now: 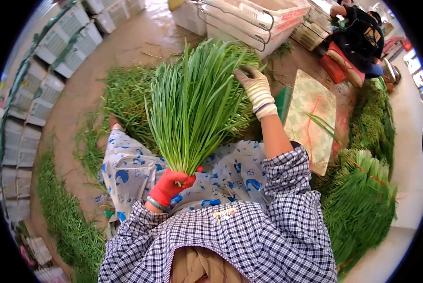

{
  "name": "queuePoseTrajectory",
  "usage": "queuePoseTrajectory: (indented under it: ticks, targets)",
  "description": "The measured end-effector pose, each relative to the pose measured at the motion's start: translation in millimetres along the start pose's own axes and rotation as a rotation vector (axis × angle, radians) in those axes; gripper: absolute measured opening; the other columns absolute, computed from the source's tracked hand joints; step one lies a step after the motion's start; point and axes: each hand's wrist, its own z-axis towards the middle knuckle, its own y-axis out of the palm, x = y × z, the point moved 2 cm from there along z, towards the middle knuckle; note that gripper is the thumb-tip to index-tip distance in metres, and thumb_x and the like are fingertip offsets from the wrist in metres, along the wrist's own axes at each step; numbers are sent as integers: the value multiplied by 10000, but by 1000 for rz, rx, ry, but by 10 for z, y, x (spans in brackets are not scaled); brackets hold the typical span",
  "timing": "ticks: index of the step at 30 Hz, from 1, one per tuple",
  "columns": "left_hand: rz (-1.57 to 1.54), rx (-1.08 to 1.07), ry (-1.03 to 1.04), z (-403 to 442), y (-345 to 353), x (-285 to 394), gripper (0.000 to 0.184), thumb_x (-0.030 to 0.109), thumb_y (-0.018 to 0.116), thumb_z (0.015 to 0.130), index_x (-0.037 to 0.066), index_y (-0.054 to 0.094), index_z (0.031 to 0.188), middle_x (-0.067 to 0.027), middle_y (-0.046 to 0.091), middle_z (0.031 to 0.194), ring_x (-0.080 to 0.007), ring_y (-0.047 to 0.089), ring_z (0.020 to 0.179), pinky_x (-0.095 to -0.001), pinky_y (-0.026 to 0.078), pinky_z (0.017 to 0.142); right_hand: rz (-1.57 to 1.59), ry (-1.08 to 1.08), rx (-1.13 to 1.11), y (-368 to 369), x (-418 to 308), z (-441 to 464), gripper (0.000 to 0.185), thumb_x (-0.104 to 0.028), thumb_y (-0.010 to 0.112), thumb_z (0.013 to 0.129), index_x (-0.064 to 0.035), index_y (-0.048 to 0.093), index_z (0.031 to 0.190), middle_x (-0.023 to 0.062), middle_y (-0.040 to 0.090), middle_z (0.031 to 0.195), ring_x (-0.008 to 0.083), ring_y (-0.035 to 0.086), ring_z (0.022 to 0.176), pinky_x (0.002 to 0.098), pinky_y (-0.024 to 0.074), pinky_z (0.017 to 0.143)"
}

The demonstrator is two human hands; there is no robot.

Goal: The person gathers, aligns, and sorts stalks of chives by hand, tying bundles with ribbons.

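Observation:
My left hand, in a red glove, is closed round the pale stem ends of a large bunch of long green leaves, which fans upward and away over my lap. My right hand, in a striped white glove with darker fingertips, is at the right edge of the leaf tips, its fingers curved and apart. Whether those fingertips touch the leaves is hard to tell. Patterned cloth covers my legs beneath the bunch.
Loose greens lie on the floor beyond my legs. A checkered board with a red string is at right, beside tied green bundles. White crates stand ahead, boxes line the left. Another person sits at upper right.

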Motion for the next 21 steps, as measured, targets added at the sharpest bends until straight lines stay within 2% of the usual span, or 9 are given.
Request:
queuePoseTrajectory:
  ticks: [2, 4, 6, 8, 14, 16, 18, 20, 21]
  targets:
    - [46, 46, 58, -282, 17, 0, 530, 153, 577, 711, -91, 547, 1181, -24, 461, 633, -102, 376, 519, -240, 291, 517, 150, -22, -178, 149, -110, 32, 465, -300, 756, 792, 8, 666, 1129, 147, 702, 1027, 192, 646, 929, 307, 495, 840]
    - [122, 122, 130, -613, 77, -51, 493, 131, 591, 713, -97, 560, 1149, -22, 453, 617, -110, 372, 517, -250, 291, 526, 427, -72, -159, 270, -167, -14, 402, -280, 769, 785, -8, 692, 1072, 69, 704, 898, 140, 605, 737, 277, 479, 658]
    - [121, 242, 200, -969, 109, -95, 475, 127, 596, 707, -110, 569, 1117, -49, 513, 638, -115, 402, 517, -251, 292, 521, 665, 12, -213, 219, -399, -113, 237, -223, 744, 808, -26, 705, 933, 7, 567, 636, 109, 491, 554, 257, 442, 536]
    - [183, 269, 258, -1245, -63, -219, 507, 151, 619, 686, -104, 574, 1122, -62, 540, 666, -122, 422, 511, -254, 302, 504, 772, -32, -223, 240, -465, -125, 201, -207, 712, 841, -20, 696, 912, -8, 508, 587, 109, 471, 527, 253, 434, 533]
    - [92, 322, 495, -1763, -392, -396, 574, 194, 660, 658, -88, 571, 1149, -56, 552, 696, -119, 426, 506, -256, 311, 484, 824, -376, -375, 46, -937, -204, 159, -150, 662, 887, -3, 694, 938, 15, 592, 670, 119, 544, 592, 237, 427, 577]
    - [16, 411, 576, -1802, -382, -307, 589, 193, 674, 663, -75, 560, 1175, -53, 571, 749, -108, 425, 524, -253, 308, 486, 763, -439, -413, -2, -1127, -238, 172, -144, 636, 910, 10, 678, 975, 46, 633, 732, 130, 603, 684, 243, 467, 639]
    - [35, 322, 565, -1874, -432, -183, 565, 217, 652, 679, -31, 552, 1177, 21, 470, 669, -85, 374, 535, -222, 286, 523, 828, -493, -442, 24, -1244, -253, 196, -155, 619, 923, 20, 662, 1000, 52, 629, 757, 146, 620, 717, 258, 486, 672]
    - [11, 300, 565, -1939, -529, -90, 571, 224, 651, 691, -24, 543, 1194, 39, 416, 637, -78, 362, 538, -222, 282, 523, 931, -427, -461, 58, -1293, -366, 211, -162, 599, 935, 31, 644, 1006, 54, 617, 768, 169, 608, 721, 295, 495, 725]
    - [-41, 273, 623, -1931, -609, -83, 573, 194, 658, 693, -26, 543, 1210, -21, 524, 827, -91, 391, 559, -232, 313, 531, 957, -476, -512, 115, -1222, -376, 197, -177, 594, 937, 5, 639, 998, 43, 606, 776, 178, 590, 719, 316, 498, 811]
